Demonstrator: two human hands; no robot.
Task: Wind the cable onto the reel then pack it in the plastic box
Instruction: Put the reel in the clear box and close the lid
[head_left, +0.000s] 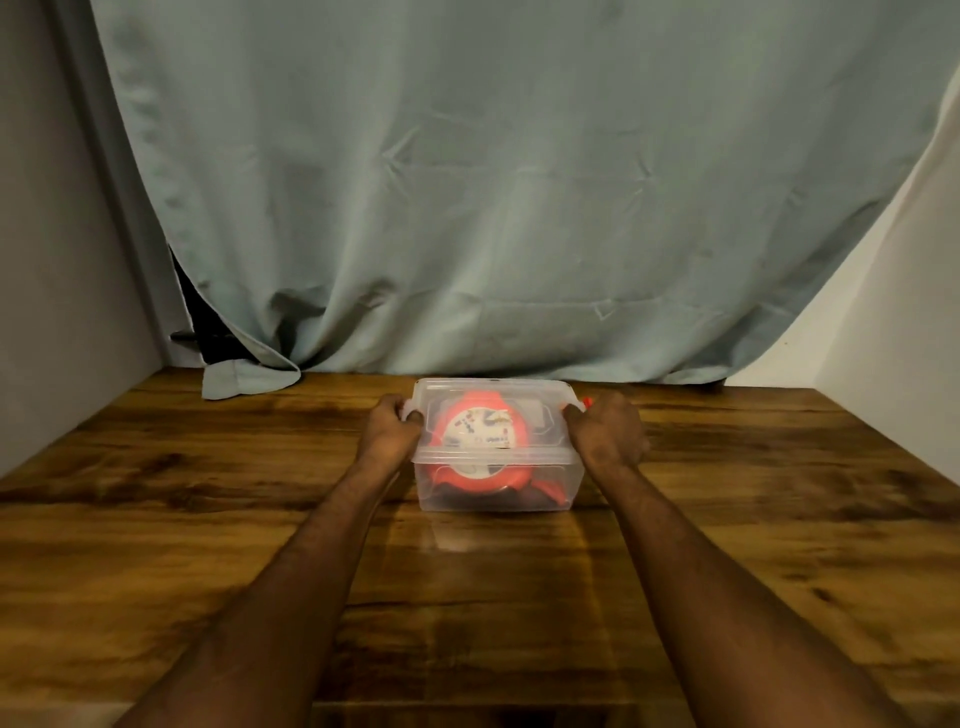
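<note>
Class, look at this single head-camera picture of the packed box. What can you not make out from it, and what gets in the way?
- Cable: not visible; the orange reel and cloudy box walls hide it.
- Side latches: the left hand and right hand cover them, so locked or not is unclear.
- Reel label: too small and blurred.
- Behind the curtain: hidden; only a dark gap shows at its left.

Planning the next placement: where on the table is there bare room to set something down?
Bare wood left of the left hand, out to the wall; bare wood right of the right hand, out to the white wall; a broad patch between the forearms, nearer than the plastic box. Crowded: the box with both hands on its sides, and the back strip under the curtain hem.
</note>
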